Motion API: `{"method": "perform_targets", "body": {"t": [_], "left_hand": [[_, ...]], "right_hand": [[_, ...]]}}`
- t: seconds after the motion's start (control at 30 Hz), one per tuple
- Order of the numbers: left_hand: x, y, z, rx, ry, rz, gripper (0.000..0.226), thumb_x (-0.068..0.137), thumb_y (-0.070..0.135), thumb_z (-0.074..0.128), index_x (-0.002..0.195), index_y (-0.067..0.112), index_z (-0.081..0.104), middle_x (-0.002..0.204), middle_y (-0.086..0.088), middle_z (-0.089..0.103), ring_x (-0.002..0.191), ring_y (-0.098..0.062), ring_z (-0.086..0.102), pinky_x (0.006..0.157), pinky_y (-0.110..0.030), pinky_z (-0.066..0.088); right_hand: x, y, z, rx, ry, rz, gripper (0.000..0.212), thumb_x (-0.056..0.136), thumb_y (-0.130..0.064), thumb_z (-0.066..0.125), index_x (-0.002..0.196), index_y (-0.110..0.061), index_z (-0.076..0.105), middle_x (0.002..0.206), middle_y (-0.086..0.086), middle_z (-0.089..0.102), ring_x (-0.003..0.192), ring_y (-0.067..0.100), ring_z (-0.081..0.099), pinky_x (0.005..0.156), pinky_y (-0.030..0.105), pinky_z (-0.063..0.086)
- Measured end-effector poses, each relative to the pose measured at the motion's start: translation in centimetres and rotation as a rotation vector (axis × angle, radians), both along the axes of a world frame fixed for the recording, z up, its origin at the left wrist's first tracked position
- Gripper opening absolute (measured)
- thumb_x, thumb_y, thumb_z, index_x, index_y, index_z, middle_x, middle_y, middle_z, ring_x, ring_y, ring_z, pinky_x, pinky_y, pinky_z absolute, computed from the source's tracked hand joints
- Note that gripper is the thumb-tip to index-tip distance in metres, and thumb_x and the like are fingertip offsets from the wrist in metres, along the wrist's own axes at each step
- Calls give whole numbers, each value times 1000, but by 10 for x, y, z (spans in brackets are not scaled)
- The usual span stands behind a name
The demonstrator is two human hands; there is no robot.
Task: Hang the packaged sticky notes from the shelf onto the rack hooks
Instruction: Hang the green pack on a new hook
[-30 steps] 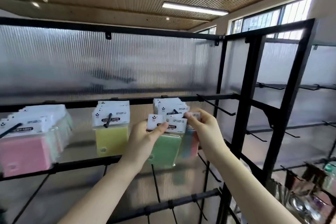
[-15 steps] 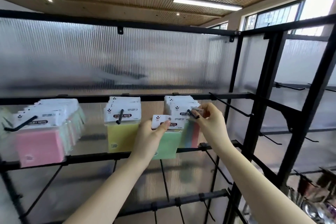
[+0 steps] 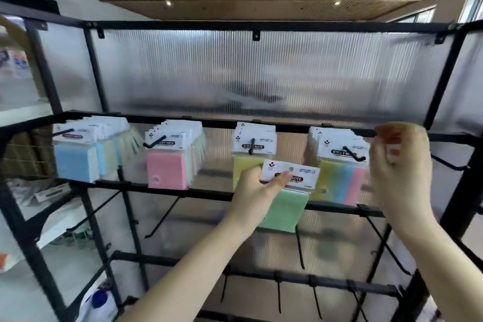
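With the left hand pinching the green sticky-note pack and the blurred right hand loosely curled, seemingly empty, by the multicolour packs' hook, a missed header hole could drop it.

Both forearms are bare to the frame's edge, with no sleeves, rings or watch visible.
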State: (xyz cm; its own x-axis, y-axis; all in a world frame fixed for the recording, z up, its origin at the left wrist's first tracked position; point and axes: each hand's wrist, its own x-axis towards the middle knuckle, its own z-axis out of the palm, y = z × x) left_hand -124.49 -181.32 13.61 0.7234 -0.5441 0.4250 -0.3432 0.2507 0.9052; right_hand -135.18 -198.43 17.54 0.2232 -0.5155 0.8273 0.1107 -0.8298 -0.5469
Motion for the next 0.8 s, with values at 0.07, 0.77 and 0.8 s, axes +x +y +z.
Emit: {"method": "perform_targets", "body": {"t": [0.07, 0.77, 0.8], "left_hand": [[-6, 9, 1, -43, -15, 14, 16, 88, 24, 65, 94, 11, 71, 89, 7, 74, 82, -5, 68, 65, -12, 48], [-86, 28, 11, 22, -99, -120, 4, 90, 10, 62, 87, 12, 64, 81, -2, 66, 70, -9, 58, 64, -19, 44], [-90, 24, 13, 25, -117, -124, 3, 90, 9, 62, 89, 10, 64, 82, -3, 65, 70, -9, 57, 64, -18, 43]], "right_hand": [[-10, 23, 5, -123, 29, 111, 17, 93, -14, 48, 97, -30, 52, 91, -17, 52, 86, 5, 53, 77, 24, 47], [-69, 77, -27, 274, 259, 346, 10, 88, -11, 66, 79, -12, 61, 70, 2, 66, 64, 11, 60, 67, 35, 52], [-74, 74, -28, 268, 244, 328, 11, 88, -11, 66, 79, -14, 61, 70, -3, 66, 64, 8, 60, 66, 30, 51]]}}
